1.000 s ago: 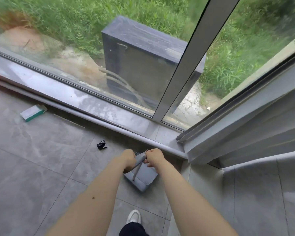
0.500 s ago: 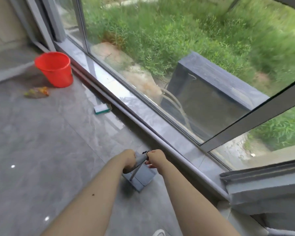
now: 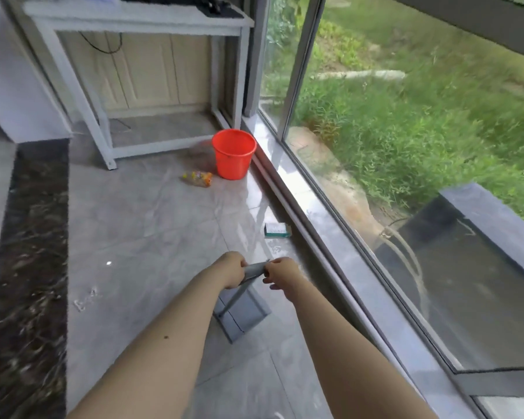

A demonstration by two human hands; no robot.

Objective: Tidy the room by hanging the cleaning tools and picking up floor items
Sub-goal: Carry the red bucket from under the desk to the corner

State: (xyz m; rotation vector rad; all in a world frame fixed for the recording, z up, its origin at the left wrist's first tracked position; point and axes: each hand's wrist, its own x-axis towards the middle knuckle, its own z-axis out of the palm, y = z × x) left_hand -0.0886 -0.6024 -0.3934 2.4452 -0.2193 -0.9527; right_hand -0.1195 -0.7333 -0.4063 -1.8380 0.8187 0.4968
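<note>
A grey long-handled dustpan hangs just above the floor tiles near the window track. My left hand is closed around the top of its handle. My right hand pinches the same handle end from the right. Farther off, a red bucket stands by the window sill. An orange-and-yellow snack packet lies on the floor to the left of the bucket. A small white-and-green box lies against the window track.
A white metal table frame stands at the far wall with a keyboard on top. A dark marble strip runs along the left floor. The glass window wall and its sill bound the right side.
The view has swung left along the window, bringing the bucket, packet and table into sight. Both hands stay on the dustpan handle, which moves with me.
</note>
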